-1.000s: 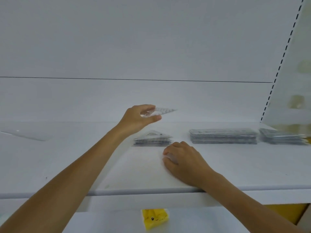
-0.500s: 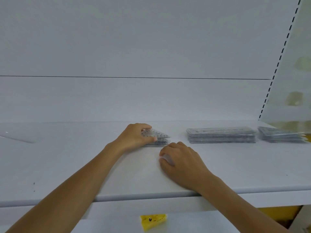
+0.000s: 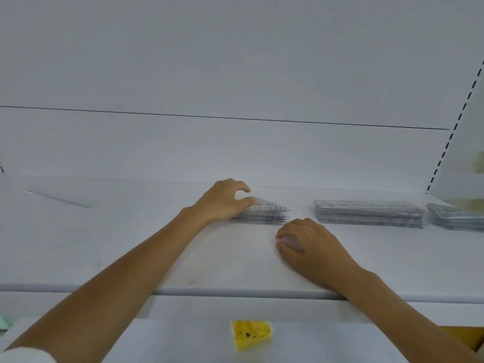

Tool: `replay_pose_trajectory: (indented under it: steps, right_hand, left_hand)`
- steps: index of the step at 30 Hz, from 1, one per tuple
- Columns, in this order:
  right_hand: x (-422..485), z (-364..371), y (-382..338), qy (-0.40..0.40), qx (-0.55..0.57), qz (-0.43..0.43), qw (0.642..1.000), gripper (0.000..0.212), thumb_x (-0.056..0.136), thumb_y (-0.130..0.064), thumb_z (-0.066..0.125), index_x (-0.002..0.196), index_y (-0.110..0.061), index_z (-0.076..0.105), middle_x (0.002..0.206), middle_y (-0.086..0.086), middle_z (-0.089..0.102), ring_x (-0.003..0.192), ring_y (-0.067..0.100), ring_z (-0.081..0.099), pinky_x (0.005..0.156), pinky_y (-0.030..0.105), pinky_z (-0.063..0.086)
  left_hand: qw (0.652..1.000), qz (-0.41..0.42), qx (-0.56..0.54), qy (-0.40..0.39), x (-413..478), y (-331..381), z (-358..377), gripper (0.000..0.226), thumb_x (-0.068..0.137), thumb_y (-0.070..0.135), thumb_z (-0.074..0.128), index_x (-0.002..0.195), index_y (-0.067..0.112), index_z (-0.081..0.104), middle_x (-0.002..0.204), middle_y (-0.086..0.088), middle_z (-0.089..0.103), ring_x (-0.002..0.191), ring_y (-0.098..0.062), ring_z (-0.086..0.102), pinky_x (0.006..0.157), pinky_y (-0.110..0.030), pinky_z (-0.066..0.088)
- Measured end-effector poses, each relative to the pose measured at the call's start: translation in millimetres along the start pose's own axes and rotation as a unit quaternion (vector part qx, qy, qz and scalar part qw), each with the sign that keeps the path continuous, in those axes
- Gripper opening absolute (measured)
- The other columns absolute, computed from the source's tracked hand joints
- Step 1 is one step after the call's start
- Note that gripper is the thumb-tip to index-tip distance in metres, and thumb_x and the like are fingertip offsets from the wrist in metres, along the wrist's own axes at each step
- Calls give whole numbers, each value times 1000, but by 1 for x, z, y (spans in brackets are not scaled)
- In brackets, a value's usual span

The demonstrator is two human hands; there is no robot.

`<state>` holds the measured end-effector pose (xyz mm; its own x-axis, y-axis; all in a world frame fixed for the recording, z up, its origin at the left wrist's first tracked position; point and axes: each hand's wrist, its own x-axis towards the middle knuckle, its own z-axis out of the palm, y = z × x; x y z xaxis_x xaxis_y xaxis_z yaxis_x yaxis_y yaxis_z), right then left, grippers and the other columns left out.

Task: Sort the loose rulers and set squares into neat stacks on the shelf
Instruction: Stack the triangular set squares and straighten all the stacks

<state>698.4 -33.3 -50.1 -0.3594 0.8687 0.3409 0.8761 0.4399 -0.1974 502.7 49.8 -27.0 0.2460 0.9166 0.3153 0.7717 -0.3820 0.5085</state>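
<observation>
A low stack of clear set squares [image 3: 264, 213] lies mid-shelf, its printed scales facing me. My left hand [image 3: 225, 203] is at the stack's left corner. Its thumb rests on the top set square, and the index finger is lifted clear above it. My right hand [image 3: 311, 247] lies palm down on the white shelf [image 3: 131, 252] just in front and right of the stack, fingers loosely curled. A pale patch shows under those fingers; I cannot tell what it is. A taller stack of clear rulers [image 3: 369, 213] stands to the right.
Another stack of clear packs [image 3: 455, 218] sits at the far right, beside the slotted upright [image 3: 445, 150]. A single clear set square [image 3: 57, 199] lies flat at the far left. A yellow packet [image 3: 250, 334] lies on the shelf below.
My left hand brought a set square down from the air onto the stack, then raised its index finger off it. The right hand has stayed in place on the shelf.
</observation>
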Motion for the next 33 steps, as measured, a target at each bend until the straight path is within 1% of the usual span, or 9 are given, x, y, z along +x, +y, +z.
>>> replay_pose_trajectory:
  steps: [3, 7, 10, 14, 18, 24, 27, 31, 33]
  right_hand:
    - [1, 1, -3, 13, -10, -22, 1000, 46, 82, -38, 34, 112, -18, 62, 117, -4, 61, 111, 16, 52, 90, 23, 38]
    - [27, 0, -31, 46, -3, -40, 998, 22, 89, -22, 57, 107, -15, 66, 111, -1, 64, 106, 20, 57, 86, 26, 41]
    - [62, 5, -77, 63, 32, -67, 995, 20, 88, -22, 59, 106, -17, 65, 106, -1, 64, 101, 17, 57, 85, 25, 40]
    - [109, 32, -148, 16, 48, -108, 993, 24, 90, -33, 55, 112, -24, 60, 109, -7, 60, 103, 10, 53, 92, 28, 42]
    - [158, 67, -207, -50, 88, -125, 987, 30, 88, -33, 60, 114, -19, 59, 111, -3, 61, 102, 13, 56, 93, 34, 46]
    - [233, 118, -283, -104, 101, -56, 988, 45, 86, -39, 61, 117, -7, 57, 116, 7, 59, 106, 21, 55, 89, 31, 44]
    - [250, 134, -300, -147, 65, -23, 987, 29, 85, -34, 62, 81, -5, 62, 87, 9, 61, 80, 22, 56, 69, 30, 42]
    - [254, 139, -307, -138, 67, -24, 988, 21, 86, -18, 60, 94, -1, 68, 100, 9, 69, 95, 26, 63, 85, 37, 50]
    - [246, 139, -309, -119, 43, -48, 991, 19, 89, -15, 55, 95, -5, 70, 94, -2, 67, 96, 24, 62, 85, 34, 50]
  left_hand:
    - [999, 1, 33, -4, -10, -29, -37, 33, 89, 40, 54, 118, 24, 58, 128, 6, 53, 121, -12, 45, 98, -25, 34]
    - [996, -40, 64, 36, -35, -94, -90, 23, 89, 34, 56, 109, 24, 63, 121, 5, 58, 115, -11, 50, 95, -24, 36]
    - [992, -73, 83, 58, -67, -147, -130, 15, 90, 28, 56, 101, 26, 65, 117, 4, 61, 111, -10, 53, 92, -21, 36]
    - [985, -122, 107, 62, -117, -218, -181, 23, 91, 28, 55, 111, 26, 64, 123, 7, 60, 117, -10, 52, 95, -20, 33]
    - [976, -166, 124, 62, -153, -263, -215, 28, 91, 30, 54, 117, 25, 62, 129, 7, 57, 121, -12, 49, 96, -18, 30]
    - [977, -172, 102, 75, -177, -293, -224, 22, 91, 23, 53, 109, 19, 66, 120, 1, 61, 113, -16, 54, 96, -23, 36]
    - [979, -158, 115, 65, -177, -300, -226, 28, 88, 34, 51, 109, 22, 65, 119, 2, 61, 113, -18, 54, 100, -33, 38]
    - [980, -141, 112, 79, -176, -305, -226, 23, 90, 26, 53, 110, 21, 65, 119, 1, 60, 113, -18, 52, 100, -34, 38]
    - [981, -129, 111, 97, -175, -305, -225, 23, 90, 23, 53, 110, 19, 64, 119, -2, 58, 113, -20, 51, 99, -34, 38]
